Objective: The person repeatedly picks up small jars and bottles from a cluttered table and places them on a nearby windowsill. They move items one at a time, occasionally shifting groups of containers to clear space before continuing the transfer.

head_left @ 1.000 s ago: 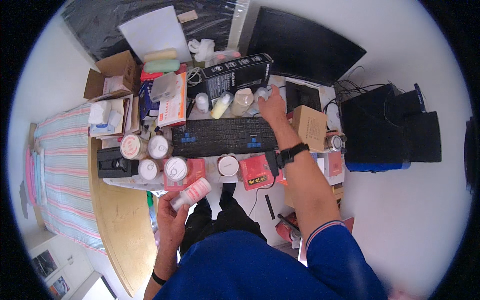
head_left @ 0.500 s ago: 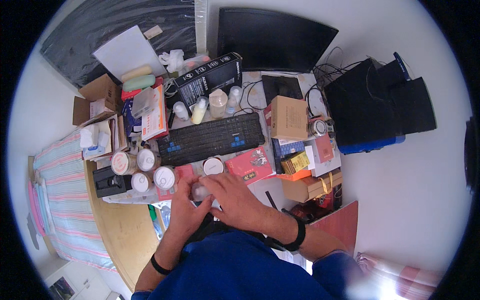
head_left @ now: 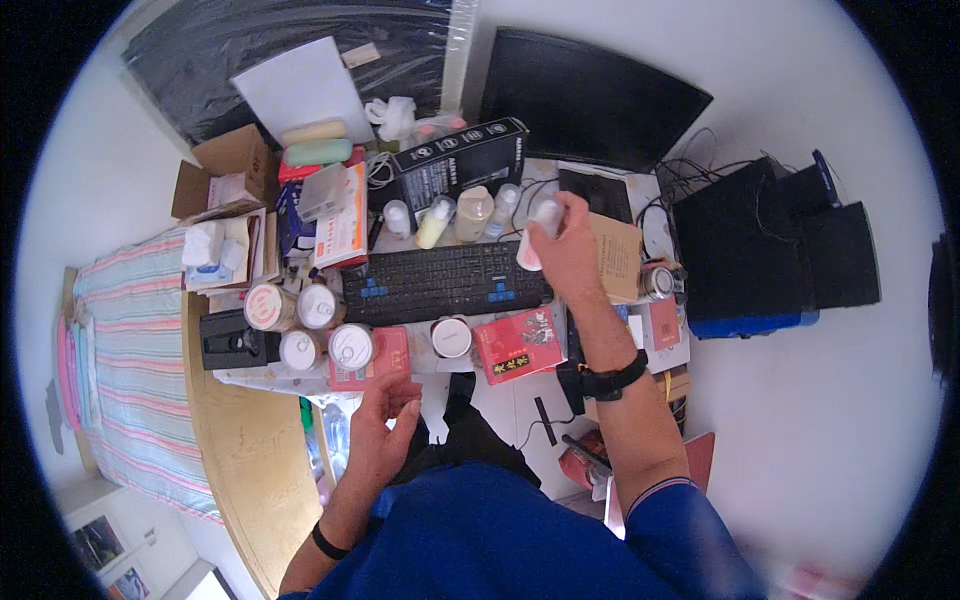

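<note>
My right hand (head_left: 572, 258) reaches over the desk, its fingers closed round a small whitish bottle (head_left: 543, 220) with a pinkish lower end. It tilts above the right end of the black keyboard (head_left: 440, 278), beside the other bottles. Just in front of the desk's near edge is my left hand (head_left: 385, 425), its fingers loosely bent and the thumb apart, with nothing seen in it. Closest to it are a red booklet (head_left: 392, 352) and a white-lidded jar (head_left: 352, 346). A yellowish pump bottle (head_left: 435, 222) and a cream-coloured jar (head_left: 474, 214) stand behind the keyboard.
A red box (head_left: 518, 345) and a round white-lidded tin (head_left: 452, 337) lie near the front edge. A brown cardboard box (head_left: 618, 250) stands beside my right hand. Behind are a black box (head_left: 460, 163) and a monitor (head_left: 590, 100). Several lidded jars crowd the left.
My right hand has carried the bottle from the desk's front edge toward the back right. My left hand has let go of it and stays near the front. The view has shifted a little.
</note>
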{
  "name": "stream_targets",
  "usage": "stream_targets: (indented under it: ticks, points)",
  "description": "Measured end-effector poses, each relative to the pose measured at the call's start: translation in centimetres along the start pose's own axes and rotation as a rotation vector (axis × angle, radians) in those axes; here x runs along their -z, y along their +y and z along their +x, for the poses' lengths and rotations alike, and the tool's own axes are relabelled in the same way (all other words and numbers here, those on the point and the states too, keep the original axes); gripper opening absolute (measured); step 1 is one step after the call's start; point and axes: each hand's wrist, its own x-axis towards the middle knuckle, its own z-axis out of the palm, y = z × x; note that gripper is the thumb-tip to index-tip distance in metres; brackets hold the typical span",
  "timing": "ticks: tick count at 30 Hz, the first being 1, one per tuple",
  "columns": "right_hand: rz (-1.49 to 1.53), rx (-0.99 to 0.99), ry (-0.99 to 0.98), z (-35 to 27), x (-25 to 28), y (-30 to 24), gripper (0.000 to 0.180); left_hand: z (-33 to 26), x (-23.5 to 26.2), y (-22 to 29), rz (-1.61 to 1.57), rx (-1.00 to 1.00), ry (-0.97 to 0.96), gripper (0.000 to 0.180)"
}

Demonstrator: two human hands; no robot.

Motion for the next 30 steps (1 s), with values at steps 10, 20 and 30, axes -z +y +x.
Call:
stream_targets:
  ticks: [10, 20, 30]
  points:
    - [-0.117, -0.087, -0.232, -4.5, 1.4, 2.7, 0.061, -1.8, 2.6, -2.1, -0.093, 0.094, 0.148, 0.034]
    - [-0.461, -0.244, -0.226, -15.7, 7.0, 3.9, 0.057, 0.2, 0.5, -5.3, -0.026, 0.169, -0.181, 0.037]
    - [-0.449, -0.099, -0.002, -16.9, 3.8, 10.1, 0.055, 5.0, -10.4, -18.5, -0.224, 0.835, -0.618, 0.052]
